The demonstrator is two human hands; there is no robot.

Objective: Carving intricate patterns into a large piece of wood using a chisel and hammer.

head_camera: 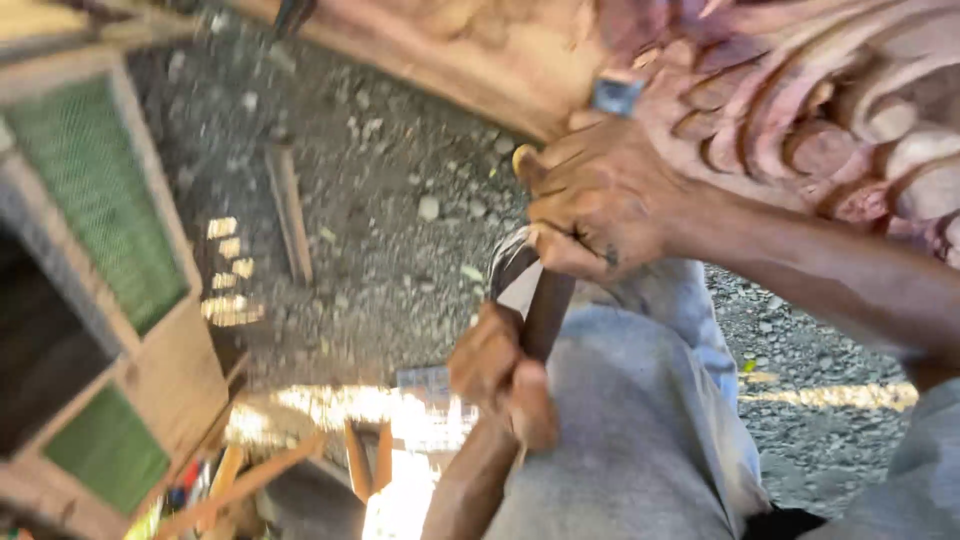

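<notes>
At the far left stands a wooden frame with green mesh panels point(95, 200), tilted in the view, its dark opening below. Just right of it the gravel ground point(380, 200) spreads out, strewn with pale stones and chips, and a short wooden stick point(290, 210) lies on it. Lower down, in a patch of bright sunlight, several wooden slats point(365, 455) lie crossed, blurred by motion.

Near the middle, low in the frame, the left hand point(500, 375) comes up from below. Its grip is pressed together around the lower end of a dark, long tool handle point(545, 315), fingers wrapped tight. The handle runs up and slightly left from this hand to the right hand point(600, 205), which sits above it. The right hand's grip is also pressed shut, fingers curled over the upper part of the same tool, where a pale, striped section point(515, 270) shows just below the knuckles. So the tool lies between the two hands, held by both, one end in each.

Behind the hands are the person's grey trousers point(640, 420). At the upper right, touching the back of the right hand, rises a reddish carved wood piece point(800, 100) with deep curved grooves. Whether the tool's tip touches the carving cannot be told; the hand hides it.
</notes>
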